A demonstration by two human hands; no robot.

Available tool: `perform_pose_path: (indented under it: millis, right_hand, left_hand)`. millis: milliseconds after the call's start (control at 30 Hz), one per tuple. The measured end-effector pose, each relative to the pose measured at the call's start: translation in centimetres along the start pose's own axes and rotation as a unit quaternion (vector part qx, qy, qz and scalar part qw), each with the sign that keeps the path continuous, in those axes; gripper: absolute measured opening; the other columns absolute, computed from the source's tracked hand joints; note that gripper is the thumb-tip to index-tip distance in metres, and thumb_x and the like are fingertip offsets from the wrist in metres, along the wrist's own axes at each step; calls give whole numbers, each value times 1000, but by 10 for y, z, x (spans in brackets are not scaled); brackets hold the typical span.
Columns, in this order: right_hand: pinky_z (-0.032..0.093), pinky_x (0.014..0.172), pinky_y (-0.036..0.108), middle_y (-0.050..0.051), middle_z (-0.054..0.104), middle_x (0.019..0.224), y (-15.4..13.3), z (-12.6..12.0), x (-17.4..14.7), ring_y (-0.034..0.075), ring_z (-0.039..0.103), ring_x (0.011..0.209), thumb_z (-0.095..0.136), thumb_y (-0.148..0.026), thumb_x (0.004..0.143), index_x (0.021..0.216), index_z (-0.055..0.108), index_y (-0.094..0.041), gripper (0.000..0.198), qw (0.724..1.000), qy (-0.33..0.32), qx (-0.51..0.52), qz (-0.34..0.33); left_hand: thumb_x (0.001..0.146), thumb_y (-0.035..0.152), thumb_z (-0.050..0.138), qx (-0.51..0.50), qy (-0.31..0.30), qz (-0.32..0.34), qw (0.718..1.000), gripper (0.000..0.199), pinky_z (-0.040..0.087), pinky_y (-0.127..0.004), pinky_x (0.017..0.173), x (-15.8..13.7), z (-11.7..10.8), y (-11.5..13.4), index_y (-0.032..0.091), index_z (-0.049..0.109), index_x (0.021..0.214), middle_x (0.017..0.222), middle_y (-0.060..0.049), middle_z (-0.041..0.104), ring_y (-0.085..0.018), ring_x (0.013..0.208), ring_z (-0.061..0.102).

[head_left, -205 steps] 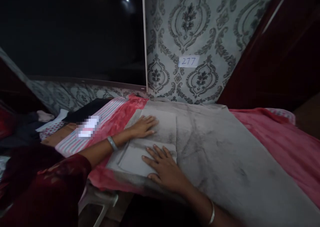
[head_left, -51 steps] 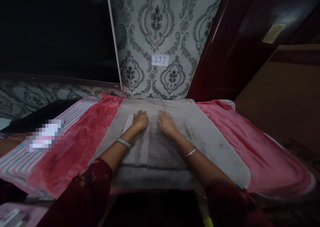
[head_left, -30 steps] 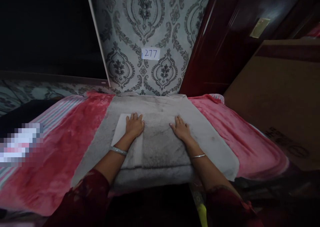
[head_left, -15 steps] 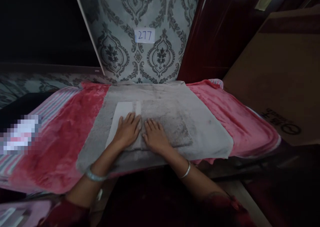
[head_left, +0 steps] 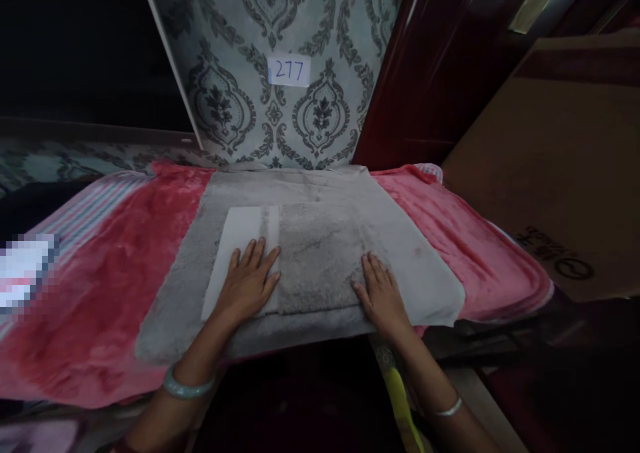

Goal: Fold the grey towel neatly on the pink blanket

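A folded grey plush towel point(head_left: 320, 260) with a pale band lies flat on a larger grey cloth point(head_left: 425, 286). My left hand point(head_left: 247, 276) rests with fingers spread across the white left end point(head_left: 227, 250) of the folded piece, beside the band. On the right, my right hand point(head_left: 383, 293) lies stretched out over the towel's right edge, its fingertips on the fabric. Neither hand grips anything. Under the grey cloth, a red and pink plush blanket point(head_left: 120, 273) shows on both sides.
A large cardboard box point(head_left: 560, 173) stands at the right. Behind are a patterned wall with a paper marked 277 point(head_left: 289, 70), a dark screen point(head_left: 90, 53) at left and a dark red door point(head_left: 425, 73). Something yellow point(head_left: 403, 406) hangs below the near edge.
My right hand has slid rightwards from the towel's middle to its right edge. My left hand has moved slightly left and nearer to me. The yellow thing has come into view.
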State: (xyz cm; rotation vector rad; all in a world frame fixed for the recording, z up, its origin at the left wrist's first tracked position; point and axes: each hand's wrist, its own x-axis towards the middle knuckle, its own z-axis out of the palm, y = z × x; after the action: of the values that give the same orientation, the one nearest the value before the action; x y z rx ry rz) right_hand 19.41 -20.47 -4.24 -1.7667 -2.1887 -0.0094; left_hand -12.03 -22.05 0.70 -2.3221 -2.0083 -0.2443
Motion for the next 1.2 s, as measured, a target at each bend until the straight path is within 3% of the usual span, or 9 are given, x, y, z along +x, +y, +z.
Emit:
perform_pose_path:
  millis: [100, 167, 233, 400, 533, 700, 833, 967, 1200]
  right_hand:
    - [30, 115, 58, 16, 35, 161, 4, -8, 7, 31, 24, 151, 33, -45, 101, 155, 40, -17, 60, 1000, 22, -4, -5]
    - [29, 116, 59, 16, 31, 163, -12, -18, 23, 32, 22, 152, 34, -43, 101, 154, 41, -18, 59, 999, 39, 7, -28]
    - [26, 118, 55, 16, 28, 164, -41, -28, 46, 30, 21, 153, 35, -41, 101, 155, 39, -16, 60, 997, 25, 27, -74]
    - [21, 121, 49, 14, 19, 167, -129, -35, 118, 25, 16, 154, 38, -44, 102, 160, 27, -14, 66, 977, -93, 57, -181]
    - [18, 122, 53, 14, 17, 168, -158, -19, 166, 26, 14, 155, 37, -45, 103, 161, 23, -14, 67, 976, -96, 54, -188]
    - [15, 122, 55, 12, 29, 165, -152, 10, 186, 29, 21, 152, 33, -47, 104, 157, 34, -16, 61, 978, -105, 27, -178]
    - [19, 121, 52, 11, 30, 164, -133, 12, 190, 27, 25, 151, 31, -51, 104, 157, 36, -20, 61, 979, -108, 9, -173]
    - [21, 119, 50, 13, 35, 162, -91, 4, 194, 29, 28, 149, 29, -51, 105, 155, 39, -17, 61, 991, -97, -34, -90]
    - [26, 117, 58, 10, 20, 168, -32, -3, 185, 29, 19, 153, 22, -51, 104, 160, 27, -17, 65, 992, -116, -45, 27]
  left_hand:
    - [99, 43, 42, -6, 2, 1, 1000, 58, 21, -59, 122, -1, 0, 1, 23, 42, 154, 165, -14, 26, -33, 153, 22]
    - [99, 45, 43, -12, 3, 2, 1000, 59, 20, -60, 122, -2, 0, 1, 24, 42, 154, 165, -14, 26, -34, 153, 21]
    - [99, 46, 44, -16, 5, 0, 1000, 58, 20, -60, 122, -2, 0, 0, 25, 43, 153, 165, -14, 27, -34, 153, 21]
    - [99, 46, 45, -16, 14, 2, 1000, 56, 20, -59, 122, -4, 1, -1, 29, 44, 152, 165, -12, 27, -33, 153, 22]
    - [98, 46, 48, -11, 23, 0, 1000, 56, 22, -59, 122, -6, 3, -2, 31, 45, 152, 164, -11, 29, -33, 153, 24]
    - [98, 44, 48, -15, 22, 3, 1000, 56, 22, -60, 122, -7, 4, -4, 30, 44, 152, 165, -11, 28, -33, 153, 24]
    - [98, 44, 48, -16, 27, 0, 1000, 55, 22, -60, 122, -8, 5, -4, 30, 45, 151, 164, -11, 29, -33, 153, 24]
    - [98, 45, 47, -21, 15, -2, 1000, 56, 22, -60, 122, -8, 3, -3, 30, 44, 152, 165, -11, 28, -33, 153, 23]
    - [98, 46, 47, -31, 7, 0, 1000, 57, 21, -60, 122, -7, 1, -1, 28, 43, 153, 165, -13, 26, -34, 153, 22]
